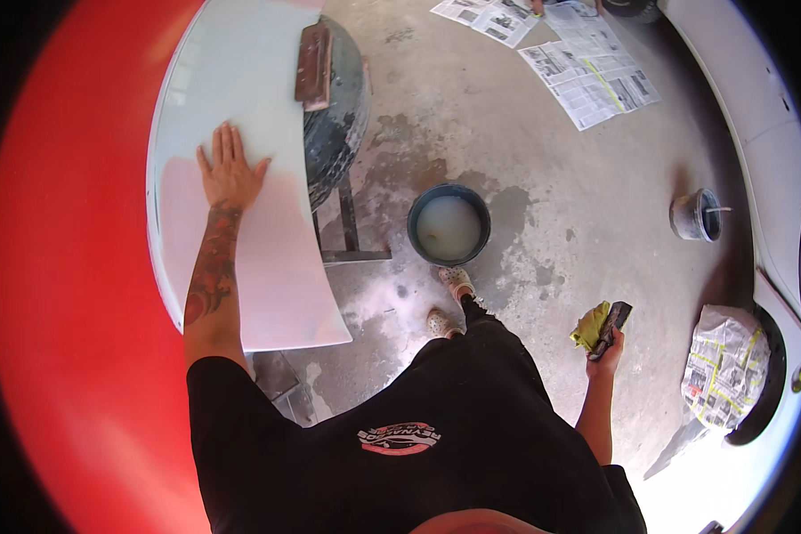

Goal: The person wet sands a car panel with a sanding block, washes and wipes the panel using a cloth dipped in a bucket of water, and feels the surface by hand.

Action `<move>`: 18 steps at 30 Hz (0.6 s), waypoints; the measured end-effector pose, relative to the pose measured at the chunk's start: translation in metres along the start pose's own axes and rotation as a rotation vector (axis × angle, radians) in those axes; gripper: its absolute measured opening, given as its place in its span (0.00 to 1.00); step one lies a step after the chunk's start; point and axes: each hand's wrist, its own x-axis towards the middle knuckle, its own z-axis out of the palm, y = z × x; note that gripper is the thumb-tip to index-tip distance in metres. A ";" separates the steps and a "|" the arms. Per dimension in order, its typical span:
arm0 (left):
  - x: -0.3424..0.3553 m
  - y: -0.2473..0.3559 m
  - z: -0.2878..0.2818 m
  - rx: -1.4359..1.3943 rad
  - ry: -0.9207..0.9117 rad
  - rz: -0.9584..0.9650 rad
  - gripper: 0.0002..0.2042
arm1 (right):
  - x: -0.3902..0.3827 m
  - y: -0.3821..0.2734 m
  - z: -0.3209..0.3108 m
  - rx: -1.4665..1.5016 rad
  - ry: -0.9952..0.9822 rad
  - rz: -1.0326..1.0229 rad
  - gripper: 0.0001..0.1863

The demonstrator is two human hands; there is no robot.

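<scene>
My left hand [231, 178] lies flat with fingers spread on a curved car body panel [267, 258], which is pale white at the far part and pinkish nearer me. Down at my right side, my right hand [605, 356] is closed around a dark sanding block [616, 320]. A crumpled yellow sheet [589, 327], perhaps sandpaper, is held together with the block. At the panel's far right edge rests a reddish-brown block [312, 67].
A bucket [448, 189] of cloudy water stands by my feet. Newspaper sheets [587, 76] lie at the far end, near another person's fingers [538, 7]. A small pail [688, 216] and a newspaper-covered wheel [728, 367] are beside a pale car at right. Left is a red surface [80, 267].
</scene>
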 end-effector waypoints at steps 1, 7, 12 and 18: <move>0.018 -0.002 0.000 0.007 -0.043 -0.014 0.41 | 0.000 0.001 -0.006 0.009 0.007 -0.022 0.21; 0.051 0.002 0.002 0.055 -0.069 -0.058 0.40 | -0.006 0.009 -0.034 0.042 -0.070 -0.054 0.20; 0.028 0.007 -0.011 0.018 -0.074 -0.015 0.40 | -0.009 0.020 -0.021 0.083 0.032 -0.084 0.18; -0.014 0.011 -0.028 -0.033 -0.064 0.003 0.40 | -0.010 0.025 0.003 0.078 -0.020 -0.069 0.16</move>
